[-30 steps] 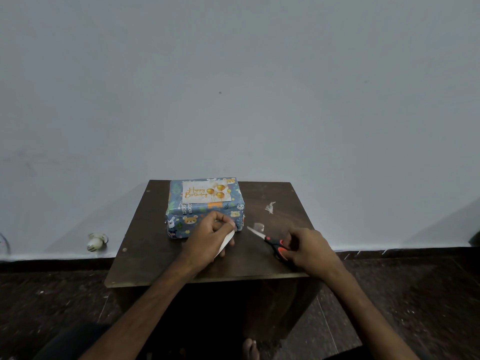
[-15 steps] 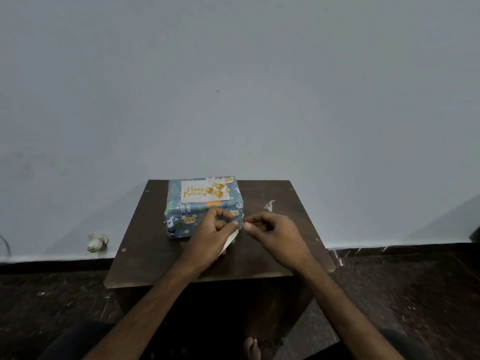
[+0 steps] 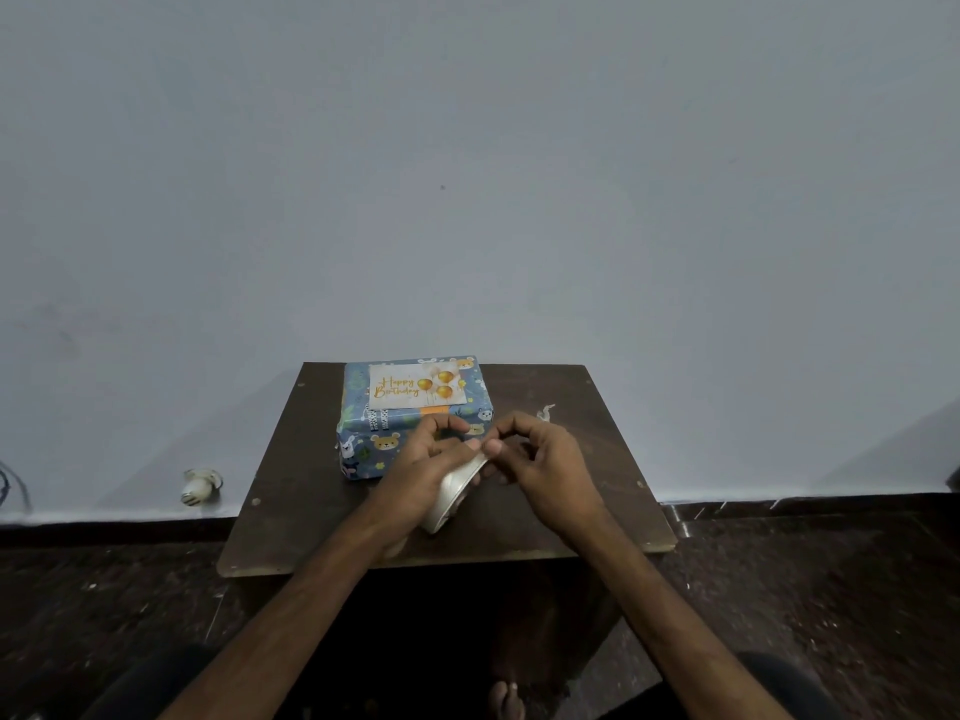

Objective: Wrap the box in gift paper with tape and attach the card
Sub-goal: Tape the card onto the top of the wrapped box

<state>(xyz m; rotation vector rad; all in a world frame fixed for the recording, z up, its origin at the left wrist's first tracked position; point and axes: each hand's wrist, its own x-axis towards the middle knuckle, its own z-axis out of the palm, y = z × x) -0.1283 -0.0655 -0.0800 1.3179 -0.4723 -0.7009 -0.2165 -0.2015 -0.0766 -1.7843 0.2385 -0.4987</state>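
Since a second ago the right hand (image 3: pixel 545 470) has left the orange-handled scissors and crossed to meet the left hand (image 3: pixel 415 475) above the near middle of the table (image 3: pixel 291 491). The left hand's fingers curl round a pale, glossy tape roll (image 3: pixel 454 488), held on edge and tilted. The right thumb and forefinger pinch at the roll's upper rim, probably on the loose tape end, though it is too small to make out.

Just behind the hands sits the box (image 3: pixel 363 439), wrapped in blue paper printed with bears, a rabbit and leaves. It lies on the table's far left part. A pale rectangular card (image 3: pixel 400 389) lies flat on its top, reading "Happy Birthday" in gold script beside gold balloons. A crumpled whitish scrap (image 3: pixel 545 410) lies on the table to the right.

The table is dark brown wood, square, with worn edges. It stands against a plain grey-white wall (image 3: pixel 467 174) on a dark speckled floor (image 3: pixel 805 589).
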